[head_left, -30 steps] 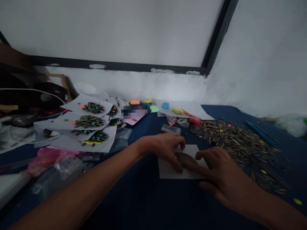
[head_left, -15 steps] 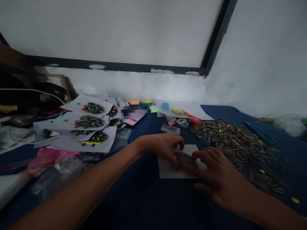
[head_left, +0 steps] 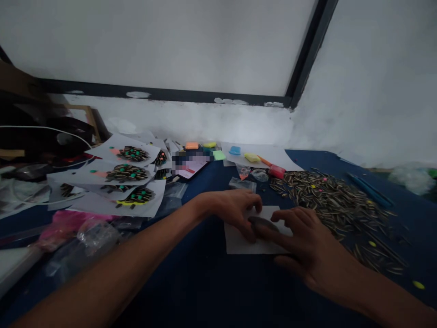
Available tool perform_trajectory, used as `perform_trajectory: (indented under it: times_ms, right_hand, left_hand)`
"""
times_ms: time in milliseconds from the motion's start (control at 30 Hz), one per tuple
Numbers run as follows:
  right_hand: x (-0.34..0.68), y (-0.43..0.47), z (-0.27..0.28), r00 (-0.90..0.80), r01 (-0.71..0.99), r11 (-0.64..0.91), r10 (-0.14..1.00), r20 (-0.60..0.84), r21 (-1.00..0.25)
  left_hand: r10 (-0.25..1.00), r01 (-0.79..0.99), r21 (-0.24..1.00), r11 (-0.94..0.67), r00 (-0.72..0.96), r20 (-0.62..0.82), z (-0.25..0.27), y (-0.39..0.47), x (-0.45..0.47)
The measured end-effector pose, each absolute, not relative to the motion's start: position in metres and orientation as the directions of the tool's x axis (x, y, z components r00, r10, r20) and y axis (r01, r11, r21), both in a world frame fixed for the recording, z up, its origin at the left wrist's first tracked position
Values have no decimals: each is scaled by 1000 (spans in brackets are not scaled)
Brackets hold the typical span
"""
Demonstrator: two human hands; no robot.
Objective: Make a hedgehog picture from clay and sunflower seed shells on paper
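Note:
A dark grey flattened lump, clay-like (head_left: pixel 263 223), lies on a small sheet of white paper (head_left: pixel 239 248) in front of me. My left hand (head_left: pixel 237 210) curves round the lump's left end, thumb on the near side and bent fingers on the far side. From the right reaches my right hand (head_left: pixel 303 237), its index finger stretched along the near edge of the lump and touching it. The other right fingers are spread and bent above the paper, and the thumb stands apart. Part of the lump is hidden by the fingers.
Sunflower seeds (head_left: pixel 341 205) lie heaped on the right, beside blue tweezer-like tools (head_left: pixel 370 189). Sheets with seed pictures (head_left: pixel 128 173) are stacked at left, above plastic bags (head_left: pixel 97 234). A phone (head_left: pixel 193 166) and coloured clay blocks (head_left: pixel 251 157) lie at the back.
My right hand has shifted slightly, its index finger sliding along the near edge of the grey lump. More of the lump's right part shows. My left hand stays in place.

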State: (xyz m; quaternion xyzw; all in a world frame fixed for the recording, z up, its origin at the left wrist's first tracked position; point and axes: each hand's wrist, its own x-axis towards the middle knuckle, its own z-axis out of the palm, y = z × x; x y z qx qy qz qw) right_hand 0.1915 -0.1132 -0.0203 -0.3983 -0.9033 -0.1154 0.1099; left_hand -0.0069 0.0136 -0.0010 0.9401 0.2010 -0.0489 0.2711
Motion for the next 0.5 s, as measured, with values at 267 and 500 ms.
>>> perform_trajectory:
  times_ms: [267,500]
  right_hand:
    - [196,-113,-21,-669,736,663,682,294,136]
    - [209,-116,-22,-644,765,609,712,281,210]
  left_hand:
    - [370,429,482,-764,903,-217,0,12,-7]
    - [370,427,483,-765,904,-212,-1,13,-7]
